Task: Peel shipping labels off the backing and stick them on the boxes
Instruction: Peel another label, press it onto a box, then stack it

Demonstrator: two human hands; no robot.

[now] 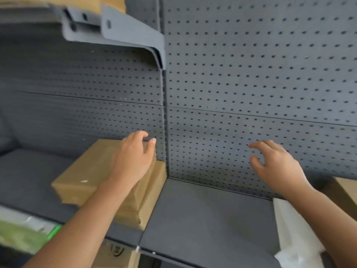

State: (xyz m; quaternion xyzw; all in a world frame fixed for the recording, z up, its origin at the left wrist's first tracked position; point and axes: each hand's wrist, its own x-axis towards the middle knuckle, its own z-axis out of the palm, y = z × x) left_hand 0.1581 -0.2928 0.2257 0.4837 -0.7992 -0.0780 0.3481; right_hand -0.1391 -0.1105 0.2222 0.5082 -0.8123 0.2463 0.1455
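A stack of brown cardboard boxes sits on the left grey shelf, against the upright divider. My left hand hovers over the stack's far right corner, fingers spread and curled, holding nothing. My right hand is raised over the right shelf, fingers apart and empty. A white sheet, possibly label backing, lies on the right shelf under my right forearm. Another brown box shows at the right edge.
A dark grey pegboard wall backs both shelves. The right shelf surface is bare in the middle. A grey shelf bracket juts out overhead at upper left. A cardboard box sits on the level below.
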